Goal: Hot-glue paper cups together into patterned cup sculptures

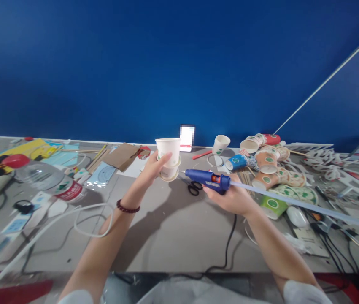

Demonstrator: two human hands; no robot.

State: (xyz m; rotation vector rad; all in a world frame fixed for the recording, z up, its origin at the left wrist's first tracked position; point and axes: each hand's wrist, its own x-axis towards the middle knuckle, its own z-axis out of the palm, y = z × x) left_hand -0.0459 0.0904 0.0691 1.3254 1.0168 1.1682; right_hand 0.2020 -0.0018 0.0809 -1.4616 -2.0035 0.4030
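My left hand [154, 167] is closed around white paper cups [168, 148], held up above the table. One cup stands upright on top; a second cup part [168, 172] shows below it, its rim facing down. In my right hand [230, 197] is a blue hot glue gun [209, 179], its nozzle pointing left toward the lower cup rim, with a small gap between them. A long clear glue stick [280, 195] runs out of the gun's back to the right. Below the nozzle lie black-handled scissors [194, 188].
Several patterned paper cups [266, 162] lie piled on the right, near a white cup [220, 144]. A lit phone [187, 137] stands against the blue wall. A water bottle [52, 179], cardboard [121, 156] and a white cable [44, 226] are on the left. The gun's black cord [230, 240] crosses the table front.
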